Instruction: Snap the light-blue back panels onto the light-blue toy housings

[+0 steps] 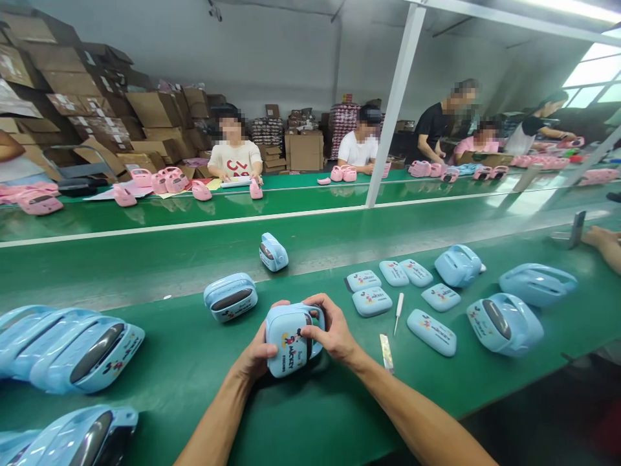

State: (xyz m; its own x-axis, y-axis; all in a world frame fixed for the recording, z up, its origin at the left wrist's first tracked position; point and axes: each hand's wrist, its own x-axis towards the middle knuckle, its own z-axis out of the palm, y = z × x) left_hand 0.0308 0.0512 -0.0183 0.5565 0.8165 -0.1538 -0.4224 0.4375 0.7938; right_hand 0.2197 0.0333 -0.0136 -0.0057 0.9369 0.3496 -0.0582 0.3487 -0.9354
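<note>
A light blue plastic case [286,346] with a handle, a dark window strip and a printed cartoon mouse is held between both hands, just above the green table. My left hand [259,349] wraps its left side, thumb on the printed face. On the right, my right hand [332,327] grips the handle side, its thumb pressing near the dark strip. Right of the hands lie a white-handled screwdriver [399,307], a small printed strip [386,353] and several loose blue printed covers [372,301].
More blue cases stand at left [87,349], on the belt [273,252] and at right [504,323]. A white post [395,103] rises beyond the belt. Several people work across it with pink cases [167,181]. Another person's hand [601,239] reaches in at the right edge.
</note>
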